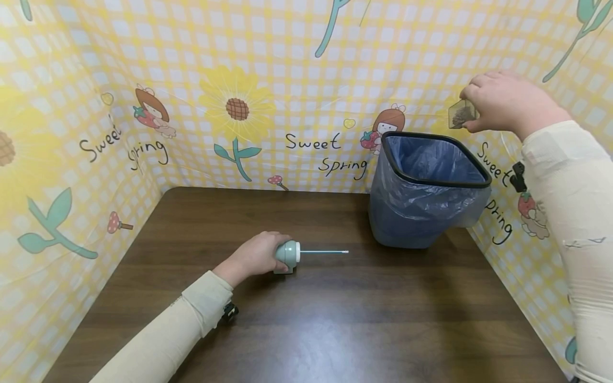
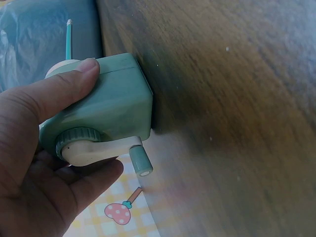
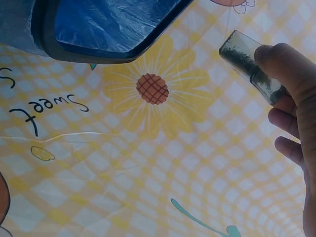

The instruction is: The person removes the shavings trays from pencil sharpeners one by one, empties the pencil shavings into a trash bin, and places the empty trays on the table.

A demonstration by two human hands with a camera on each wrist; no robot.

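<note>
Clear container (image 1: 461, 114) of dark bits is in the right hand (image 1: 510, 103), pinched between thumb and fingers, raised above the table (image 1: 335, 330) at the right, near the bin (image 1: 404, 229) but apart from its black rim. A translucent bag (image 1: 426, 159) lines the bin and hangs over the outside. The left hand (image 1: 254, 256) is clamped round a green sharpener (image 1: 288, 254), thumb along one side, down at the table and well apart from the container. From its white end a turquoise pencil (image 1: 323, 251) sticks out toward the right; at the other end shows a pale crank (image 2: 103, 149) with a green knob (image 2: 140, 160)
</note>
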